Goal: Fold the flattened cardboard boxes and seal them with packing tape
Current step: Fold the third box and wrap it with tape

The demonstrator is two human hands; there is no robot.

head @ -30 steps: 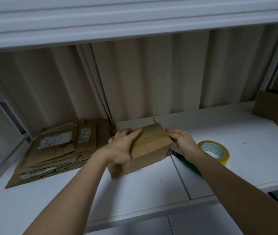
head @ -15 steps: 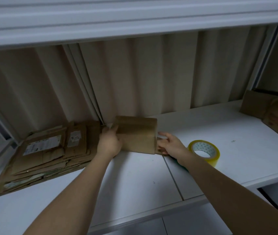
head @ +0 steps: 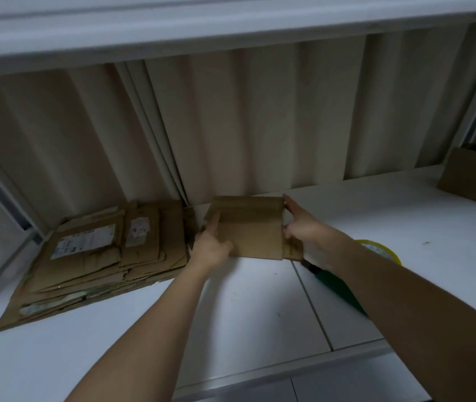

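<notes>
Both hands, left and right, gripping a small cardboard box on the white counter (flattened stack leftward).

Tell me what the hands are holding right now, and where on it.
Both hold the box. The left hand grips its left edge near the bottom corner, index finger up the front; the right hand holds its right edge.
</notes>
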